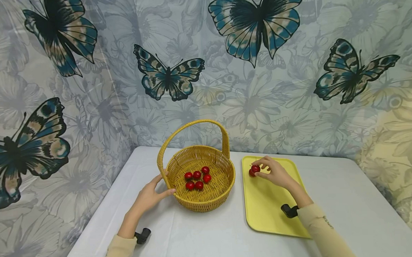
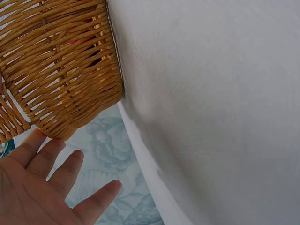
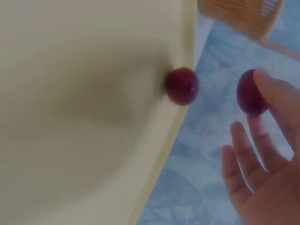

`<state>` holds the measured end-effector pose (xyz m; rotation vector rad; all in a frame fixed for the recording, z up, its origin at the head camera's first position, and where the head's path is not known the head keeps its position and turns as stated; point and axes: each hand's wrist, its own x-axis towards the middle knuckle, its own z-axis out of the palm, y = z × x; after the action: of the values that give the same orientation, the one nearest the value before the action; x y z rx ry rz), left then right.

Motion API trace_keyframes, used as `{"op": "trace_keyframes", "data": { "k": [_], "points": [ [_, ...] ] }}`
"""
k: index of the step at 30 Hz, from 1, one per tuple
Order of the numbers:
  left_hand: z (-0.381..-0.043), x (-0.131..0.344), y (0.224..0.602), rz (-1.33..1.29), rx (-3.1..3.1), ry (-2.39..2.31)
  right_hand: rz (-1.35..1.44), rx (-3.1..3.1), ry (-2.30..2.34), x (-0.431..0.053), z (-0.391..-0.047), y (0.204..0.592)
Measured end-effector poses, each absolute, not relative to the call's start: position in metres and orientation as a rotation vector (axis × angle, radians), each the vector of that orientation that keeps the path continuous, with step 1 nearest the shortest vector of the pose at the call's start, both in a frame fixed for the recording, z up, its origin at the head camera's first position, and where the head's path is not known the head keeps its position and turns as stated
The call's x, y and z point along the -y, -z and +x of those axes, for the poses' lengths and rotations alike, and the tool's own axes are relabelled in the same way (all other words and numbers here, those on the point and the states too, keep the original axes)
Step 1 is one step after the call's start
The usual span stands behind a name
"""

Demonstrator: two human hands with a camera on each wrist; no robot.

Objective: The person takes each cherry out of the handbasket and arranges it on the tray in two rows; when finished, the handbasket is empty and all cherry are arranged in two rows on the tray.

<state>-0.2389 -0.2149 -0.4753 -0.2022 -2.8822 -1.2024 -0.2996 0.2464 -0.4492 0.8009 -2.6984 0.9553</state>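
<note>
My left hand point(image 1: 153, 196) rests at the left side of a yellow wicker basket point(image 1: 203, 207), thumb at the rim near the handle's base. In the left wrist view its fingers point(image 2: 65, 171) are nearly straight, with some tips touching the wicker. Several glossy red cherries point(image 1: 199, 186) lie inside the basket. Over the far left corner of a yellow tray point(image 1: 274, 217), my right hand point(image 1: 275, 174) pinches a dark red cherry point(image 3: 249, 93) between thumb and finger, the other fingers spread. Another cherry point(image 3: 182, 86) lies on the tray close to its edge, just below the held one.
The tall handle point(image 1: 192, 123) of the basket arches over its opening. Basket and tray stand side by side on a white-covered table point(image 1: 203, 238). Behind the table hangs a butterfly-patterned cloth point(image 1: 178, 118). Each wrist wears a small black camera point(image 1: 289, 210).
</note>
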Motion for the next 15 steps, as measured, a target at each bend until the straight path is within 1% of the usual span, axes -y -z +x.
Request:
{"op": "trace_keyframes", "data": {
  "k": [8, 15],
  "points": [
    [-0.239, 0.215, 0.475, -0.215, 2.88, 1.193, 0.752, 2.753, -0.948, -0.262, -0.309, 0.461],
    [-0.238, 0.215, 0.474, -0.202, 2.888, 1.197, 0.703, 2.81, -0.94, -0.27, -0.313, 0.464]
  ]
}}
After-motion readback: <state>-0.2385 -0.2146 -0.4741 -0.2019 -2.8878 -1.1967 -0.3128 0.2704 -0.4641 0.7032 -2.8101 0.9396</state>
